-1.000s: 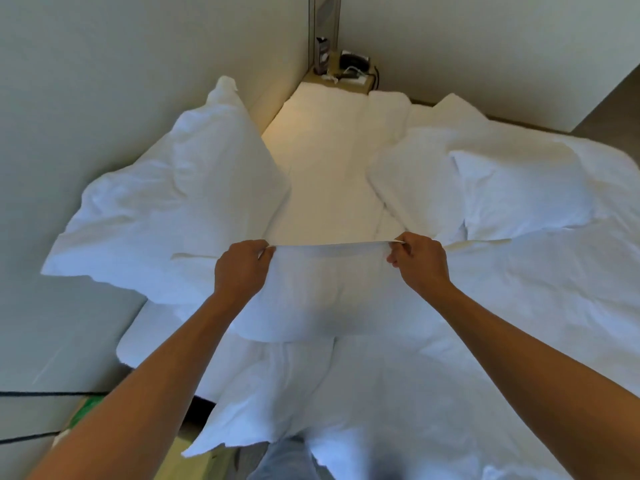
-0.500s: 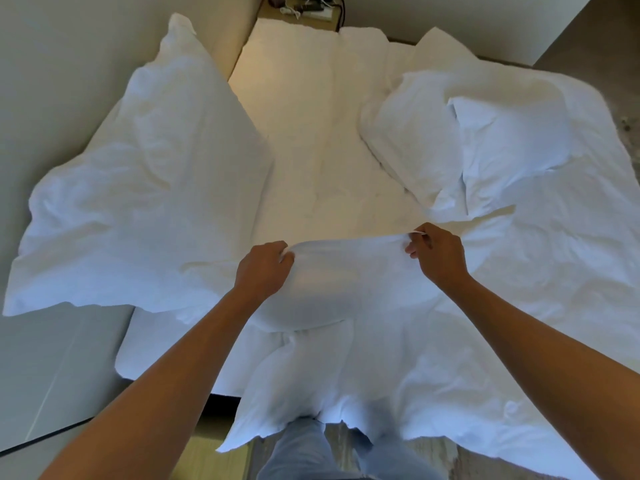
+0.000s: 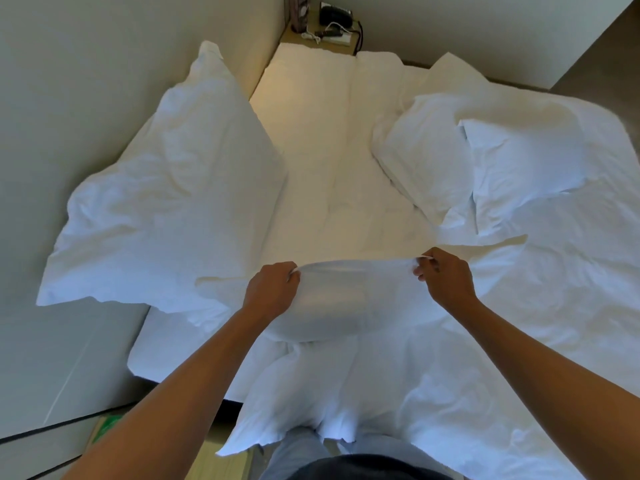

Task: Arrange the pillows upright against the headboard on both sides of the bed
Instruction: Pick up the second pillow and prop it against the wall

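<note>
White big pillow point(image 3: 166, 209) leans on headboard point(image 3: 86, 81) at left, long axis along it. Left hand point(image 3: 272, 294) and right hand point(image 3: 445, 280) pinch top edge of held pillow point(image 3: 346, 299), long axis left-right, over bed point(image 3: 329, 150). Two pillows point(image 3: 485, 168) lie flat at right.

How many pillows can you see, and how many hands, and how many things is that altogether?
Pillows: 4. One leans on the headboard, two overlap on the right, and one is pinched at its top edge by both hands.
Hands: 2. The left hand and the right hand.
Total: 6
</note>
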Available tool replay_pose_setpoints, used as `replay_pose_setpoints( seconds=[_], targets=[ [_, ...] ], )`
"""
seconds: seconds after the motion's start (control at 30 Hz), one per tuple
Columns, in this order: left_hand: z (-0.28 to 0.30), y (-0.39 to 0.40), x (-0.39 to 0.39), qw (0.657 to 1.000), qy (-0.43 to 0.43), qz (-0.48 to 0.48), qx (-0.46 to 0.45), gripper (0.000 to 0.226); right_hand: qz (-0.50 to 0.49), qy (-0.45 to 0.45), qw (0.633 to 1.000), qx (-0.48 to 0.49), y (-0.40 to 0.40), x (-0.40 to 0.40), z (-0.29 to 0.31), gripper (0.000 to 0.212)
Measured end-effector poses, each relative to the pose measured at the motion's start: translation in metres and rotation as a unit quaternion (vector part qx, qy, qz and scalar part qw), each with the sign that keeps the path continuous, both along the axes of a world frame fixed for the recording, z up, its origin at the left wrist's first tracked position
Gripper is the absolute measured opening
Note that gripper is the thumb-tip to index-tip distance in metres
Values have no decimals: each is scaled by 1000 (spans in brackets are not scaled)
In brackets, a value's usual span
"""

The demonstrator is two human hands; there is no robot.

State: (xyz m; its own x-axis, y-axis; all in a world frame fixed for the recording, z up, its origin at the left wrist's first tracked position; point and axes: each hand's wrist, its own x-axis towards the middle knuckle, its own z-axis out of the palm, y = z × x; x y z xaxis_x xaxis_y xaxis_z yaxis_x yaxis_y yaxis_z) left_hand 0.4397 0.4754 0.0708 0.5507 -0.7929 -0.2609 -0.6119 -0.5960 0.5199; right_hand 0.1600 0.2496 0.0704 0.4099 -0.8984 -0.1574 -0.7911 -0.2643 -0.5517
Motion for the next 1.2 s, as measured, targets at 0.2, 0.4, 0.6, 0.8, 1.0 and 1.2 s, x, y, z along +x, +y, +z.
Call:
replay_pose_setpoints(
  seconds=[0.2, 0.4, 0.6, 0.8, 1.0, 1.2],
  targets=[
    [9, 7, -22, 994, -18, 99, -36, 27, 54, -46, 997, -12, -18, 4, -5, 22],
    [17, 1, -50, 984, -64, 167, -20, 28, 87, -74, 993, -14, -38, 0, -8, 24],
    [40, -8, -59, 977, -110, 183, -5, 29, 138, -73, 987, -32, -57, 2, 4, 27],
    [59, -5, -51, 959, -126, 247, -53, 27, 160, -121, 979, -48, -71, 45, 44, 27],
    [88, 12, -37, 938, -127, 302, -115, 28, 221, -162, 956, -103, -81, 121, 90, 26],
    [89, 25, -35, 928, -87, 341, -127, 29, 279, -126, 941, -140, -86, 183, 92, 27]
  ],
)
